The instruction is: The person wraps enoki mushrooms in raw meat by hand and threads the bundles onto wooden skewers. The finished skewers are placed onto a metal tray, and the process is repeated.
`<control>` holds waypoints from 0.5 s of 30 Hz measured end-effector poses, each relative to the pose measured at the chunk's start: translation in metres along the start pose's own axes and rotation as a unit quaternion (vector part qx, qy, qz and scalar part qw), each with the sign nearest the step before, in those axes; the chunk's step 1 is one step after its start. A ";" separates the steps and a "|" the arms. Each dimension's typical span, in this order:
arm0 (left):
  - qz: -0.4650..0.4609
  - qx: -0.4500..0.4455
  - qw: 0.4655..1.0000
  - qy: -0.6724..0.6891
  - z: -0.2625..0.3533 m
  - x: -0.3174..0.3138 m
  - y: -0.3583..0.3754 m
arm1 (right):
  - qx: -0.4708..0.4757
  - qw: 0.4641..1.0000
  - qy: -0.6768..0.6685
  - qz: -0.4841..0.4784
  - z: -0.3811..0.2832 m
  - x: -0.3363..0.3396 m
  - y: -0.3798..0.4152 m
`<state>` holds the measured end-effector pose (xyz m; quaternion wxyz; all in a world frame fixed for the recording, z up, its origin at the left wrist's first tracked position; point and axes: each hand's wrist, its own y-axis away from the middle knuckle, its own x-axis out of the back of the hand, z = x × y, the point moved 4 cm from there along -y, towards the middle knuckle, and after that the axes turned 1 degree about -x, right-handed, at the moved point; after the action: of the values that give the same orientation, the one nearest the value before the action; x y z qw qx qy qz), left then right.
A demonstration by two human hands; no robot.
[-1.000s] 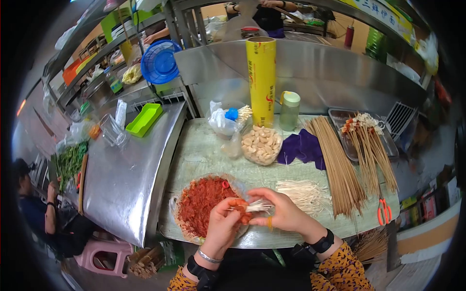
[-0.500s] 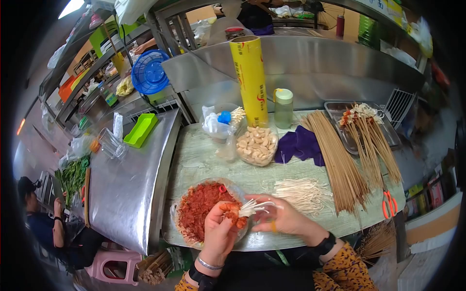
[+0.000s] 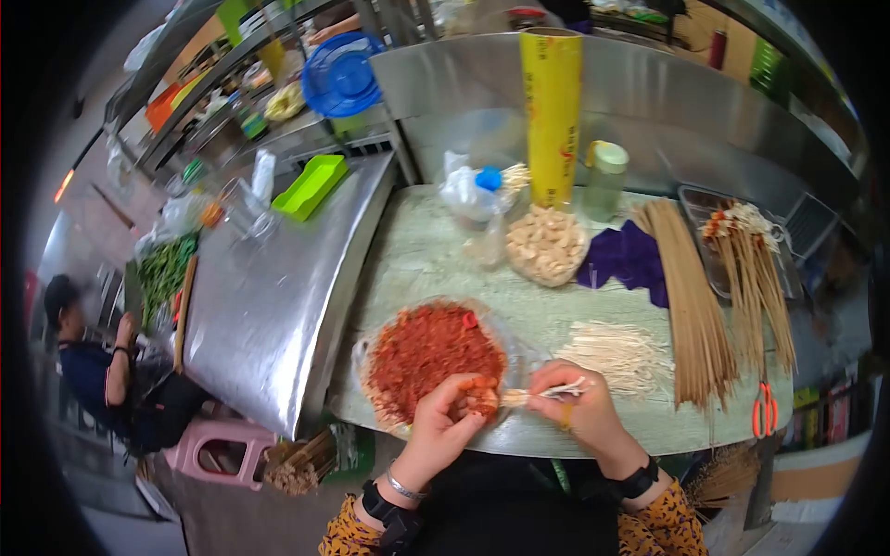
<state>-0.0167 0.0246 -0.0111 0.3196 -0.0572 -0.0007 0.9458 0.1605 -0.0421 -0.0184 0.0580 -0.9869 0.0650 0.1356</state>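
My left hand [image 3: 441,423] pinches a red, sauce-coated piece of meat [image 3: 477,397] above the near edge of a plastic-lined bowl of red minced-looking meat [image 3: 422,352]. A thin white bundle of enoki mushrooms [image 3: 513,398] runs from this piece to my right hand [image 3: 586,408], whose fingers are closed around its other end. White tips stick out past the right fingers. Just beyond that hand, a flat pile of enoki [image 3: 616,357] lies on the table. A small red ring-shaped bit [image 3: 470,320] sits on top of the meat.
Bamboo skewers [image 3: 691,315], orange scissors [image 3: 765,412] and a tray [image 3: 788,273] with loaded skewers lie right. Behind are a bag of pale pieces [image 3: 545,243], a purple cloth [image 3: 623,261], a yellow roll [image 3: 551,120] and a bottle [image 3: 607,181]. A person [image 3: 93,361] sits left.
My right hand has closed on the enoki, which were fanned loosely before and now stretch as a narrow bundle between both hands. The camera view has shifted.
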 end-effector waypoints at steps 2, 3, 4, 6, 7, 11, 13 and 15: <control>0.031 0.004 0.999 -0.026 0.005 0.026 0.009 | 0.002 0.998 0.044 0.033 0.014 0.010 0.009; 0.052 -0.007 0.997 -0.065 0.006 0.044 0.012 | 0.000 0.999 0.042 0.028 0.018 0.013 0.013; 0.071 -0.017 0.992 -0.104 0.007 0.062 0.016 | -0.022 0.998 0.051 0.039 0.023 0.016 0.017; 0.146 -0.019 0.982 -0.118 0.015 0.087 0.019 | -0.049 0.996 0.057 0.050 0.033 0.023 0.024; 0.162 -0.039 0.968 -0.185 0.018 0.100 0.019 | -0.043 0.994 0.090 0.052 0.038 0.028 0.026; 0.198 -0.096 0.908 -0.357 0.038 0.114 0.008 | -0.020 0.983 0.172 0.055 0.041 0.029 0.026; 0.207 -0.129 0.866 -0.437 0.042 0.120 -0.001 | -0.014 0.981 0.187 0.051 0.040 0.028 0.025; 0.197 -0.131 0.844 -0.481 0.043 0.124 -0.012 | -0.009 0.978 0.204 0.051 0.040 0.028 0.025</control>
<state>-0.1117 0.1107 0.0189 0.0753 0.3645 -0.2668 0.8890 0.1736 -0.0644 -0.0664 0.0275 -0.9897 0.1245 -0.0656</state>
